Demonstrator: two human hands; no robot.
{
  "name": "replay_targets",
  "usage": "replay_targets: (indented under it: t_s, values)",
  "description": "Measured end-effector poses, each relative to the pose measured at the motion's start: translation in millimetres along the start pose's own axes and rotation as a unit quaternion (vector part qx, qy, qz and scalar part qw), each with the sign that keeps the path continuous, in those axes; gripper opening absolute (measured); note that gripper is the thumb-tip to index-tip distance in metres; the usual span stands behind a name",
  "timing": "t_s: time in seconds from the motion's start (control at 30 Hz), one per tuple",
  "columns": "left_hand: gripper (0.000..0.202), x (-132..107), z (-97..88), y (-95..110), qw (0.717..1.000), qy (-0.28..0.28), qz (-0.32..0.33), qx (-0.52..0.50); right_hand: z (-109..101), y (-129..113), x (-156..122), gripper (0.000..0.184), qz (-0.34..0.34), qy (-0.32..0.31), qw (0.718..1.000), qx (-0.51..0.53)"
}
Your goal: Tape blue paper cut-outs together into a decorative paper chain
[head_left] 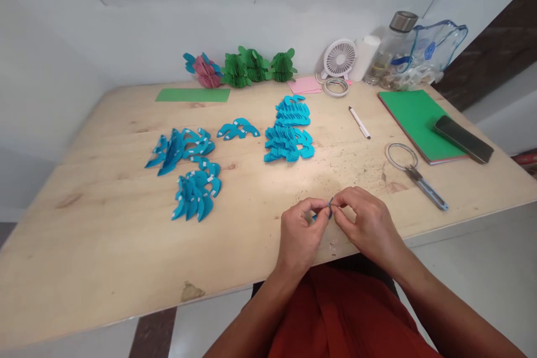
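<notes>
Close to the table's front edge, my left hand (302,229) and my right hand (366,222) meet with fingertips pinched together. Between them is a small blue paper piece (315,216), mostly hidden by the fingers. Beyond my hands lie stacks of folded blue paper cutouts (282,142). To the left, more blue cutouts with small white tabs stand in a loose cluster (193,196) and in another group (173,150). A single tabbed blue cutout (238,128) rests between the groups.
Finished-looking green paper figures (257,67) and a pink one (207,71) line the wall. A fan (339,59), tape rolls (335,87) and a bottle (388,47) stand at the back. Scissors (428,187), a pen (359,122), a green paper stack (415,117) and a dark case (462,139) lie rightward.
</notes>
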State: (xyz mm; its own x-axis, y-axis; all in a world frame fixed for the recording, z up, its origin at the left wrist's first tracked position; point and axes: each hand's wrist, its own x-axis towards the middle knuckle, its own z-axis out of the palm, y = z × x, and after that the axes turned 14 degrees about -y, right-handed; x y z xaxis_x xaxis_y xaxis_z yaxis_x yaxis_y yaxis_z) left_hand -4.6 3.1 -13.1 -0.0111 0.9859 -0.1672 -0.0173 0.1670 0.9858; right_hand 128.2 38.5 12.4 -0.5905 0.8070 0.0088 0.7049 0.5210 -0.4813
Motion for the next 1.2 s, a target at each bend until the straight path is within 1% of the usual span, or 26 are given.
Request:
replay_targets:
  t_s: [0.23,0.4,0.57,0.67,0.8,0.87,0.93,1.03,1.13,1.2]
  values:
    - [0.016,-5,4.0,-9,0.993,0.063,0.046,0.091,5,-3,-2,0.015,-0.001,0.012,1.000,-0.017]
    - [0.017,-6,7.1,-10,0.984,0.098,0.082,0.124,5,-3,-3,0.016,0.008,0.006,1.000,0.007]
    - [0.016,-5,7.6,-10,0.984,0.097,0.087,0.122,3,-2,-4,0.017,0.033,-0.006,0.997,0.067]
    - [0.016,-5,7.7,-11,0.983,0.102,0.091,0.121,3,0,-4,0.017,0.057,-0.016,0.991,0.119]
    - [0.013,-6,7.9,-13,0.978,0.102,0.101,0.148,5,5,-3,0.018,0.111,-0.049,0.968,0.221]
    - [0.011,-7,7.9,-13,0.975,0.096,0.104,0.172,7,8,-3,0.018,0.127,-0.060,0.956,0.256]
    - [0.010,-7,7.6,-13,0.974,0.090,0.100,0.183,8,12,-4,0.018,0.135,-0.060,0.952,0.269]
    - [0.009,-6,6.0,-11,0.977,0.089,0.080,0.174,8,17,-4,0.019,0.148,-0.041,0.949,0.277]
    - [0.010,-4,4.1,-7,0.985,0.082,0.055,0.140,6,18,-4,0.018,0.153,-0.020,0.939,0.307]
    - [0.009,-3,3.5,-5,0.991,0.071,0.040,0.111,5,17,-4,0.019,0.141,-0.024,0.931,0.337]
